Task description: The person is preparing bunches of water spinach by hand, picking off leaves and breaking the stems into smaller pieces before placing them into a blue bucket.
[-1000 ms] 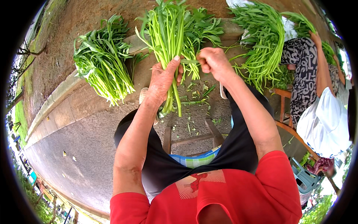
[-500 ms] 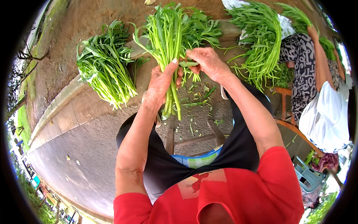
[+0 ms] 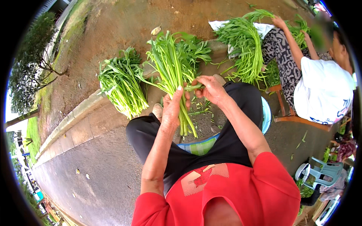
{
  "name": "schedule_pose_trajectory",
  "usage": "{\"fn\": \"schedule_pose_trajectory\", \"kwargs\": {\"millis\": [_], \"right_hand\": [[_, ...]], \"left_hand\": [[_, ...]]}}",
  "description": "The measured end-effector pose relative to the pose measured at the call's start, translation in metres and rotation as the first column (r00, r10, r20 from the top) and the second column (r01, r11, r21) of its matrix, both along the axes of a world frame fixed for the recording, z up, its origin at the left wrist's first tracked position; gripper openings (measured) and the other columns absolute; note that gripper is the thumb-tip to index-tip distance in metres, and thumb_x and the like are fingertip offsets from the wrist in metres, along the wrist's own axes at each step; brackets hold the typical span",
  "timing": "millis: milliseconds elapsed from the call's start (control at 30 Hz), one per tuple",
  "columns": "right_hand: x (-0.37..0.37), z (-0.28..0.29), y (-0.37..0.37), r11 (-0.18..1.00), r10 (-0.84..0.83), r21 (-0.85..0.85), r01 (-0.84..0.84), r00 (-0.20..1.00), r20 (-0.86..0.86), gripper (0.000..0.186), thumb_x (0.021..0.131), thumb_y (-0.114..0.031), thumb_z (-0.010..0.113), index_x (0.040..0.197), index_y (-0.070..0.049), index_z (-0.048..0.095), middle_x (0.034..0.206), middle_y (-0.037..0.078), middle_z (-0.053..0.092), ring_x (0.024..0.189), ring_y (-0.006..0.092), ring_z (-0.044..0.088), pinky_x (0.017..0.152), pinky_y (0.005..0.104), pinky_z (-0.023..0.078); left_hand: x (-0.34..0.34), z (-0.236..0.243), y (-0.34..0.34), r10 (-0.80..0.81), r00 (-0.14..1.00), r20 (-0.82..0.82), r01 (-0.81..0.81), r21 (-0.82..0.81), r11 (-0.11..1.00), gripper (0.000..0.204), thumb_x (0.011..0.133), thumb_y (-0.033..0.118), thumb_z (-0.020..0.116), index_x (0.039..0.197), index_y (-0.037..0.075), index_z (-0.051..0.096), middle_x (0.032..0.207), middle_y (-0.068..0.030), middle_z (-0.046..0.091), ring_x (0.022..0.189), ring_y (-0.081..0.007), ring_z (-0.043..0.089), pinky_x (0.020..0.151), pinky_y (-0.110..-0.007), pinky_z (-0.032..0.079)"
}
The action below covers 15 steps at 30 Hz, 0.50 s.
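A bundle of long green leafy stalks (image 3: 169,67) is gripped upright in my left hand (image 3: 172,105), thumb across the stems and fingers wrapped behind them. Just right of it, my right hand (image 3: 207,88) pinches a narrow green strip (image 3: 195,87) crosswise at the bundle; whether that strip is still attached is unclear. More leafy greens (image 3: 198,52) show behind the bundle. A loose heap of similar stalks (image 3: 122,86) lies on the pavement at left, and cut bits lie scattered between my legs.
At right, a co-worker in white (image 3: 320,90) sits handling another large heap of greens (image 3: 245,52) on white sacking. A light blue round container (image 3: 267,116) is beside my right knee, a plastic chair (image 3: 328,173) at lower right. A concrete curb (image 3: 75,113) runs along the left.
The whole view has turned, so the scene sits lower and shifted. My right hand has moved left onto the bundle with the strip; my left hand keeps its grip.
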State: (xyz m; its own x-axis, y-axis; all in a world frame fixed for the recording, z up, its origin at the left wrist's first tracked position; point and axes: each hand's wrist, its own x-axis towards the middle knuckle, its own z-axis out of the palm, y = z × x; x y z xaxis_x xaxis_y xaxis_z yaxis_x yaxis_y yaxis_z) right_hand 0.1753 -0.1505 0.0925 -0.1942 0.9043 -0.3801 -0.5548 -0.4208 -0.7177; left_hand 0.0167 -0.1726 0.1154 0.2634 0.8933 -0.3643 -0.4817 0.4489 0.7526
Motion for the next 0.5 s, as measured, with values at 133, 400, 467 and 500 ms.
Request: {"fn": "schedule_pose_trajectory", "kwargs": {"millis": [133,400,467,500], "right_hand": [[0.006,0.041,-0.034,0.988,0.108,0.114,-0.103,0.993,-0.043,0.023,0.087,-0.021,0.053,0.083,0.002,0.057,0.068,0.007,0.055,0.051,0.0133,0.049,0.047,0.0245,0.039],[0.004,0.097,-0.097,0.874,0.135,0.372,-0.313,0.891,0.433,0.02,0.082,-0.018,0.06,0.084,0.002,0.06,0.06,0.001,0.053,0.05,0.0061,0.045,0.045,0.0195,0.034],[0.003,0.096,-0.108,0.851,0.117,0.403,-0.336,0.87,0.479,0.02,0.083,-0.017,0.059,0.085,0.003,0.061,0.059,0.001,0.053,0.05,0.0058,0.044,0.044,0.0197,0.034],[0.003,0.094,-0.112,0.84,0.106,0.417,-0.348,0.859,0.502,0.02,0.083,-0.016,0.058,0.085,0.003,0.061,0.058,0.001,0.053,0.049,0.0056,0.044,0.044,0.0198,0.034]], "left_hand": [[-0.004,0.029,-0.039,0.005,1.0,-0.015,-0.004,0.06,0.998,0.028,0.086,0.026,0.054,0.104,0.004,0.055,0.067,-0.0017,0.055,0.05,-0.0097,0.049,0.043,-0.022,0.04],[-0.009,0.074,-0.092,0.068,0.996,-0.056,-0.059,0.143,0.988,0.027,0.087,0.026,0.054,0.103,0.004,0.056,0.065,-0.0011,0.055,0.048,-0.0087,0.049,0.041,-0.021,0.04],[-0.01,0.079,-0.102,0.081,0.994,-0.077,-0.065,0.197,0.978,0.027,0.087,0.026,0.053,0.103,0.004,0.056,0.065,-0.0011,0.055,0.047,-0.0085,0.049,0.041,-0.021,0.04],[-0.008,0.083,-0.107,0.082,0.993,-0.083,-0.063,0.212,0.975,0.027,0.087,0.025,0.053,0.103,0.004,0.057,0.065,-0.0012,0.055,0.047,-0.0081,0.048,0.041,-0.021,0.04]]}}
